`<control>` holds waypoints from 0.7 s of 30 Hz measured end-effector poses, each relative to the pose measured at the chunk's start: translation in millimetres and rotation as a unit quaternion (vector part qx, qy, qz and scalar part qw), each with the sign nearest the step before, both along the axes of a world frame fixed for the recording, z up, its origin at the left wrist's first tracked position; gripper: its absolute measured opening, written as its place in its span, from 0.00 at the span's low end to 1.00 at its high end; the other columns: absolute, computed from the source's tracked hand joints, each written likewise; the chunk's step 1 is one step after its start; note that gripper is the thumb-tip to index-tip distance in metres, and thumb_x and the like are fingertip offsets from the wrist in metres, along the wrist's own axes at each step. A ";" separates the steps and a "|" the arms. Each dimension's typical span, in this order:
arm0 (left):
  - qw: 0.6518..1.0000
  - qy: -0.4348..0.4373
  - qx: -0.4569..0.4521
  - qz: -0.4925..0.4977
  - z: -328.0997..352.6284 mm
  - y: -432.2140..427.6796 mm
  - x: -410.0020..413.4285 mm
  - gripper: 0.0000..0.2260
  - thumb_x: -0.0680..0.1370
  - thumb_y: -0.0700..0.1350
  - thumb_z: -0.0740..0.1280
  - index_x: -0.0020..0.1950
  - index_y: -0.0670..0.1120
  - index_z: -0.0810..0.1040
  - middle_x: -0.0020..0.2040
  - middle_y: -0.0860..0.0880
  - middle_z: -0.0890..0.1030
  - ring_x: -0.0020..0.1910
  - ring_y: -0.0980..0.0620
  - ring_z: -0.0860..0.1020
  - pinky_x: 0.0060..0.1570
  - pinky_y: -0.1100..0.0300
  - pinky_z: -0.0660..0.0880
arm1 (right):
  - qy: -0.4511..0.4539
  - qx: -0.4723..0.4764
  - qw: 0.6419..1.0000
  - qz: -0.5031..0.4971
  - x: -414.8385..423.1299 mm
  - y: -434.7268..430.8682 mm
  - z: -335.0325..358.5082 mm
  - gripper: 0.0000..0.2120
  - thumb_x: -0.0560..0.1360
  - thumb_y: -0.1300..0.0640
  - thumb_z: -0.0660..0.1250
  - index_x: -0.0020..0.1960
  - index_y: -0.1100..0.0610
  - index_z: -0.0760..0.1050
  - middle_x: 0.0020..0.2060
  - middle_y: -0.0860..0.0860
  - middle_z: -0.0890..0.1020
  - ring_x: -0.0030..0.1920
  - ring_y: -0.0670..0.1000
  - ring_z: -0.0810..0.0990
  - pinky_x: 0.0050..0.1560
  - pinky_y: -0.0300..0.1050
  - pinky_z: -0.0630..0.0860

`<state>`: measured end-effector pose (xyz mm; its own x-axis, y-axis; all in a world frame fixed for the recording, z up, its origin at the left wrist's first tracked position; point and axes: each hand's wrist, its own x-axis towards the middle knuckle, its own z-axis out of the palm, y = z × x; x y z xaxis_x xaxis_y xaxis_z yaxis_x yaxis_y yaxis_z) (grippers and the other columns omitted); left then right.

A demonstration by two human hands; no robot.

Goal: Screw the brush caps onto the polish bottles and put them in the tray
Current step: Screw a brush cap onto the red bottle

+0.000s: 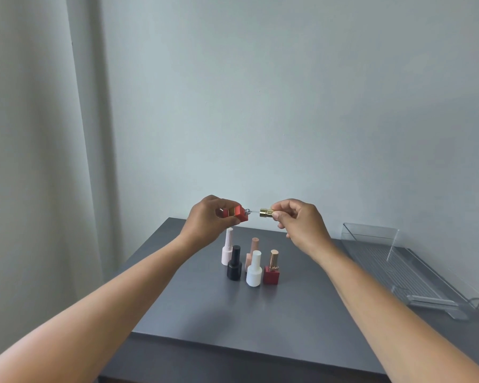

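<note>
My left hand [209, 217] holds a red square polish bottle [237, 212] on its side above the table, its threaded neck pointing right. My right hand [297, 219] pinches a gold brush cap [266, 212] level with the neck, a small gap apart, the clear brush stem reaching toward the opening. Below on the grey table [288, 313] stand several capped bottles: pale pink [226, 248], black [234, 264], beige [252, 251], white [254, 270] and dark red with a gold cap [271, 269]. A clear plastic tray [415, 272] lies at the right.
A grey-blue wall rises behind the table, and a pale curtain [39, 134] hangs at the left. The tray holds nothing and sits along the table's right edge, its near end close to the edge.
</note>
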<state>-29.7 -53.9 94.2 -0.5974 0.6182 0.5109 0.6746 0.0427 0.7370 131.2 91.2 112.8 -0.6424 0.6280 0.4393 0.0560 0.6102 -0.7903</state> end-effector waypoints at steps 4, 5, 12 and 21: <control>1.000 0.020 -0.011 -0.012 0.8 2.8 3.2 0.19 0.71 0.45 0.77 0.39 0.72 0.80 0.48 0.54 0.78 0.44 0.61 0.78 0.44 0.66 0.73 | 0.007 0.016 1.000 0.007 0.2 1.4 0.8 0.07 0.77 0.60 0.67 0.49 0.50 0.81 0.38 0.46 0.82 0.41 0.50 0.82 0.40 0.42 0.75; 0.999 0.025 -0.013 -0.016 1.0 3.2 4.1 0.18 0.71 0.45 0.77 0.39 0.71 0.80 0.47 0.54 0.79 0.44 0.61 0.78 0.44 0.68 0.72 | 0.008 0.019 1.000 0.008 0.1 1.4 1.1 0.07 0.77 0.60 0.67 0.49 0.49 0.82 0.38 0.46 0.81 0.42 0.51 0.82 0.41 0.43 0.76; 0.999 0.024 -0.020 -0.020 1.8 7.7 14.7 0.10 0.69 0.46 0.78 0.45 0.61 0.84 0.45 0.55 0.83 0.45 0.55 0.80 0.47 0.63 0.77 | 0.015 0.039 0.999 0.002 0.4 -0.1 -2.5 0.07 0.75 0.59 0.70 0.50 0.48 0.81 0.42 0.50 0.84 0.43 0.52 0.83 0.43 0.47 0.79; 0.998 -0.029 -0.040 -0.045 3.4 5.9 18.8 0.09 0.71 0.43 0.76 0.48 0.55 0.85 0.42 0.55 0.85 0.38 0.58 0.81 0.45 0.61 0.78 | -0.004 0.026 1.000 0.001 4.8 3.5 3.4 0.09 0.76 0.48 0.68 0.40 0.52 0.80 0.25 0.44 0.81 0.23 0.43 0.75 0.24 0.37 0.73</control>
